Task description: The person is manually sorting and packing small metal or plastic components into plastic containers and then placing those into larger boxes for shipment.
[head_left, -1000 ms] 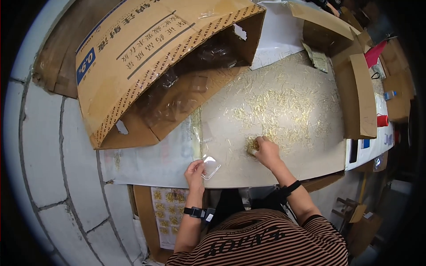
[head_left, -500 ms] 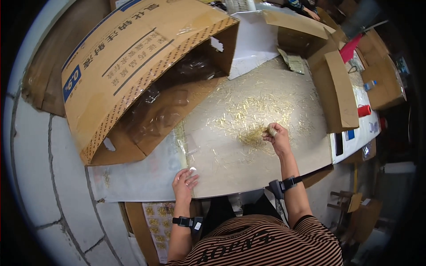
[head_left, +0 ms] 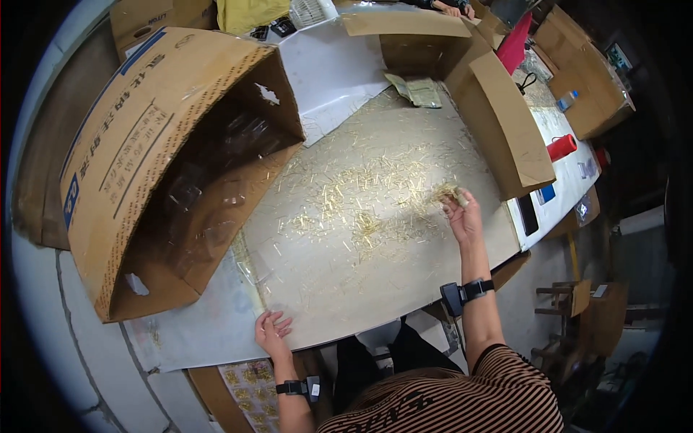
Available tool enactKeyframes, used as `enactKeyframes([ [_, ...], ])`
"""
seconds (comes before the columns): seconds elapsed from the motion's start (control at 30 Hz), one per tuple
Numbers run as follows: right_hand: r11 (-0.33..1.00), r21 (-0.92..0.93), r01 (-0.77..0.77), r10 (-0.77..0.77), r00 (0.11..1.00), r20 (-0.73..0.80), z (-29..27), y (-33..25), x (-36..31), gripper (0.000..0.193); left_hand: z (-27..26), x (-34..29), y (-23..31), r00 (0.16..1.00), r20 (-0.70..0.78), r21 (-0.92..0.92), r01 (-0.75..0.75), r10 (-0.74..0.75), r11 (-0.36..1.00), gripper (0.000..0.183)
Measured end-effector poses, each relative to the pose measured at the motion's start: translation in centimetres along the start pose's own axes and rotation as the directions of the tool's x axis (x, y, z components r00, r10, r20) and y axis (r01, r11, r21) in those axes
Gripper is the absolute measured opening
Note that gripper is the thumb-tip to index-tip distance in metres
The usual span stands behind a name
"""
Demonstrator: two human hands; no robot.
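A scatter of thin gold-coloured metal pins (head_left: 382,184) covers the middle of the grey table board (head_left: 325,307). Over its right side, my right hand (head_left: 464,215) pinches a bunch of the pins (head_left: 443,193), which stick out past the fingertips to the left. One of that hand's fingers wears a pale wrap. A small denser clump of pins (head_left: 366,227) lies left of this hand. My left hand (head_left: 273,335) rests by the board's front left edge, fingers apart and slightly curled, with nothing visible in it.
A large cardboard box (head_left: 155,137) lies on its side at the left, clear plastic boxes (head_left: 184,195) inside. Cardboard walls (head_left: 498,119) border the board at the right. Beyond them are a phone (head_left: 529,215) and a red roll (head_left: 561,148). Another person's hands (head_left: 453,9) show at the far edge.
My right hand has moved from the clump toward the right, carrying a bunch of pins. The view has shifted, and more of the far side shows. My left hand stays near the front edge.
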State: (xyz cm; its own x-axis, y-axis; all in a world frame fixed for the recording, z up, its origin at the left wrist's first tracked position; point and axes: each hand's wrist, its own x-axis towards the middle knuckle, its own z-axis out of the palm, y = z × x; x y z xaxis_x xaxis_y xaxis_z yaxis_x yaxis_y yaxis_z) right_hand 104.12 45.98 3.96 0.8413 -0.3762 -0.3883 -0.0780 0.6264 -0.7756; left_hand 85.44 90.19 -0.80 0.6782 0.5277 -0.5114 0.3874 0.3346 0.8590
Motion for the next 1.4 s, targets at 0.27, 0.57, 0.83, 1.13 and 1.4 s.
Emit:
enactKeyframes([
  [0.27, 0.975, -0.215, -0.045, 0.076, 0.988, 0.137, 3.3, -0.8, -2.7, 0.03, 0.5, 0.0, -2.8, 0.941, -0.125, 0.07, -0.307, 0.314, 0.949, 0.021],
  [0.57, 0.412, -0.763, 0.498, -0.189, 0.866, 0.464, 5.1, 8.8, -4.8, 0.045, 1.8, -0.4, -3.6, 0.872, -0.091, 0.268, -0.444, 0.481, 0.855, 0.016],
  [0.83, 0.477, -0.71, 0.518, -0.113, 0.837, 0.535, 10.9, 6.1, -8.0, 0.024, 0.6, 0.0, -3.9, 0.854, -0.06, 0.275, -0.484, 0.517, 0.831, 0.017],
  [1.13, 0.66, -0.333, 0.673, -0.228, 0.602, 0.765, 13.8, 4.5, -8.0, 0.045, 0.8, -1.5, -3.3, 0.849, -0.048, 0.131, -0.517, 0.526, 0.846, 0.021],
  [1.4, 0.333, -0.506, 0.796, 0.107, 0.501, 0.859, 14.4, 9.4, -9.9, 0.061, -1.4, -4.2, -2.7, 0.884, 0.083, -0.207, -0.436, 0.459, 0.876, 0.028],
])
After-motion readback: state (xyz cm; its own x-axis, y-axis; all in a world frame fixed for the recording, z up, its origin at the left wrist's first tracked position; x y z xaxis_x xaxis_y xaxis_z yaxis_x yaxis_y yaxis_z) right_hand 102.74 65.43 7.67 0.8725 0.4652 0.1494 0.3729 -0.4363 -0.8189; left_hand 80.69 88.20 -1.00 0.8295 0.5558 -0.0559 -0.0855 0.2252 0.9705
